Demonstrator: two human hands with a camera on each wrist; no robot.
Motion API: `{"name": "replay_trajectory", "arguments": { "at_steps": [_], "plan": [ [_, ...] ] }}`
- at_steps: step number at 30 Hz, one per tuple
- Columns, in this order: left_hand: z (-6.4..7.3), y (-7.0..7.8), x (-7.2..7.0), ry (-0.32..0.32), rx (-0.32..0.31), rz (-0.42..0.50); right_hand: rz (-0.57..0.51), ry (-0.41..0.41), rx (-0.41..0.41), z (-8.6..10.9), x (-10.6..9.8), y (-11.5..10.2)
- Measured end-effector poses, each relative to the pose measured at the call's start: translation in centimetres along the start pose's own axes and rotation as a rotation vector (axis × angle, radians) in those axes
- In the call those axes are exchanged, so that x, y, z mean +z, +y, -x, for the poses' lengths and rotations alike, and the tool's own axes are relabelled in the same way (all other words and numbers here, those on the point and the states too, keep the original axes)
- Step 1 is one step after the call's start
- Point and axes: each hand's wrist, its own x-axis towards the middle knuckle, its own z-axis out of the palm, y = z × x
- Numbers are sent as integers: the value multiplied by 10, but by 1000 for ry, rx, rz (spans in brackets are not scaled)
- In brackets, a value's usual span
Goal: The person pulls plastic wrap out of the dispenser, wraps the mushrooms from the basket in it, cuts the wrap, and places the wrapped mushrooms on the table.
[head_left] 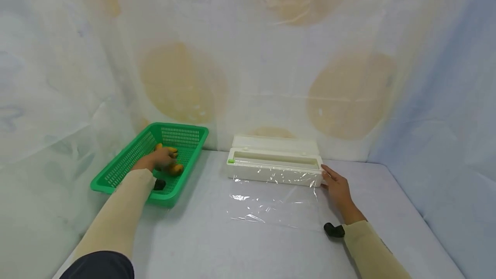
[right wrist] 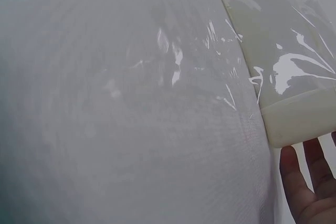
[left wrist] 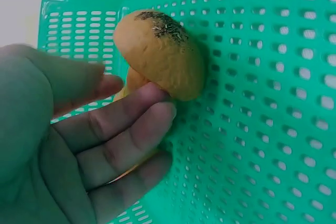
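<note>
A green plastic basket [head_left: 176, 195] stands at the left with several orange-yellow pieces inside. My left hand [head_left: 160, 158] reaches down into it. In the left wrist view, my left hand [left wrist: 105, 129] has its fingers loosely bent, the fingertips right at a rounded orange-brown bun [left wrist: 157, 56] with dark flecks on top. The thumb lies apart from the bun. A white cling film dispenser [head_left: 271, 175] stands with its lid raised, clear film [head_left: 267, 206] drawn out over its front. My right hand [head_left: 337, 188] touches the dispenser's right end, fingertips against its end wall [right wrist: 302, 116].
The white-covered table [head_left: 232, 253] ends against a patterned sheet [head_left: 263, 98] at the back, with more sheeting at both sides. The drawn-out film lies flat on the table before the dispenser. The basket's raised rim surrounds the left hand.
</note>
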Motion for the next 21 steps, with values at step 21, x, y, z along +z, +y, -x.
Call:
{"name": "replay_trajectory", "arguments": {
  "at_steps": [21],
  "plan": [
    [0,-8,-5,-111,-49,-185,7,-21,-14,0,5,-3]
  ]
}}
